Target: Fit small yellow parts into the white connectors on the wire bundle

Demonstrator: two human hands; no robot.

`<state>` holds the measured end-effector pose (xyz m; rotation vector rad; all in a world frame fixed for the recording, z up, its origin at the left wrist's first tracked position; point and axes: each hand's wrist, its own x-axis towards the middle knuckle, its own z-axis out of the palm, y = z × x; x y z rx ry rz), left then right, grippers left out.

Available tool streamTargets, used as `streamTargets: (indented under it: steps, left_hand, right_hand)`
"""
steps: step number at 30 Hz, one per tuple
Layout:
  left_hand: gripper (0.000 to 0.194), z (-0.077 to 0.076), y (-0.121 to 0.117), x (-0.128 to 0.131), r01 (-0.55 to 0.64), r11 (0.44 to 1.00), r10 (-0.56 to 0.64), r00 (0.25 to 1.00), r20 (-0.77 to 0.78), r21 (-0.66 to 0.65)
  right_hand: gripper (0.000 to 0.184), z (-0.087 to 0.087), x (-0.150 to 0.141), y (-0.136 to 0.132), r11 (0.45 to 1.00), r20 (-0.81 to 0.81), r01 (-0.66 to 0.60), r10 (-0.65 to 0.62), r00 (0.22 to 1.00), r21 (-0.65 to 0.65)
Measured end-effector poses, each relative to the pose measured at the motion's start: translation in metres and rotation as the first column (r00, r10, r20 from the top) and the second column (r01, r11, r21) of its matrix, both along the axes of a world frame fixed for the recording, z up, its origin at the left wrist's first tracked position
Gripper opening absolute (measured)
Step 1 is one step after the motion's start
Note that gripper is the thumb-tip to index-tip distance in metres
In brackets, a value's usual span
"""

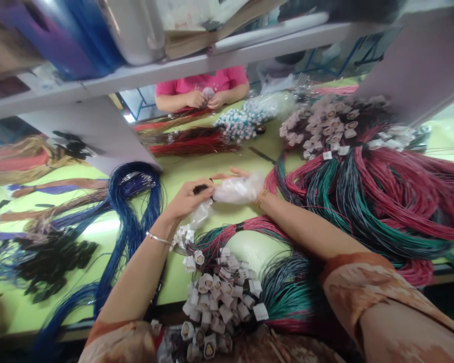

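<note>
My left hand (191,197) is closed around a gathered part of a clear plastic bag (236,190). A small black piece (201,189) shows between its thumb and fingers; I cannot make out what it is. My right hand (242,174) is at the bag's other end, its fingers reaching left behind the plastic and partly hidden by it. Below my hands lies a bundle of pink, green and dark wires (245,225), tied with a black band. White plastic connectors (219,292) on wire ends hang in a cluster over the table edge, close to my body.
Large bundles of pink, green and dark wires (363,191) lie at right, white connectors (329,121) behind them. Blue wires (117,201) and black connectors (56,257) lie at left. A shelf (196,68) crosses above. Opposite, a person in pink (202,88) handles something small.
</note>
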<state>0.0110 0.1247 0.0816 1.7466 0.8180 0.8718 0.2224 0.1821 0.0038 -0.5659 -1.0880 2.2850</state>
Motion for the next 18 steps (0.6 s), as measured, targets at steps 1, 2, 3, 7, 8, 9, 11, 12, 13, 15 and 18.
streamTargets:
  steps: [1,2,3,7,8,9,11,12,13,15,18]
  left_hand:
    - [0.026,0.004,-0.003,0.000,0.073,0.996,-0.069,0.994,-0.082,0.044]
    - [0.020,0.007,-0.008,0.001,0.131,0.988,-0.117,0.978,-0.171,0.077]
    - [0.016,0.008,-0.012,0.003,0.161,0.982,-0.132,0.958,-0.254,0.099]
    - [0.010,-0.004,-0.029,0.014,-0.018,0.980,0.101,0.905,-0.414,0.199]
    - [0.013,-0.009,-0.030,0.015,-0.067,0.972,0.158,0.898,-0.411,0.227]
    - [0.016,-0.013,-0.031,0.016,-0.101,0.964,0.196,0.895,-0.401,0.247]
    - [0.020,-0.020,-0.031,0.016,-0.126,0.958,0.221,0.897,-0.382,0.259]
    - [0.021,-0.023,-0.031,0.015,-0.122,0.959,0.215,0.900,-0.379,0.254]
    - [0.021,-0.026,-0.032,0.015,-0.109,0.963,0.199,0.903,-0.382,0.245]
    - [0.021,-0.031,-0.035,0.015,-0.069,0.971,0.158,0.903,-0.399,0.229]
    - [0.020,-0.039,-0.045,0.020,-0.006,0.966,0.125,0.885,-0.447,0.260]
  right_hand:
    - [0.057,0.005,0.005,0.001,0.998,-0.004,-0.056,0.056,0.998,0.019]
    - [0.059,0.011,0.010,0.002,0.994,0.004,-0.098,0.098,0.995,0.058]
    - [0.060,0.017,0.012,0.002,0.986,0.021,-0.120,0.119,0.993,0.112]
    - [0.052,0.038,0.006,0.002,0.940,0.163,-0.175,0.132,0.978,0.294]
    - [0.049,0.042,0.002,0.001,0.940,0.207,-0.178,0.120,0.971,0.292]
    - [0.045,0.045,-0.003,-0.001,0.947,0.255,-0.169,0.098,0.962,0.272]
    - [0.037,0.049,-0.011,-0.005,0.966,0.375,-0.120,0.027,0.927,0.228]
    - [0.035,0.050,-0.014,-0.007,0.969,0.448,-0.099,-0.014,0.894,0.227]
    - [0.034,0.050,-0.017,-0.009,0.964,0.527,-0.101,-0.045,0.849,0.245]
    - [0.032,0.050,-0.022,-0.012,0.922,0.690,-0.226,-0.058,0.722,0.314]
    - [0.026,0.046,-0.031,-0.014,0.765,0.863,-0.523,-0.083,0.498,0.376]
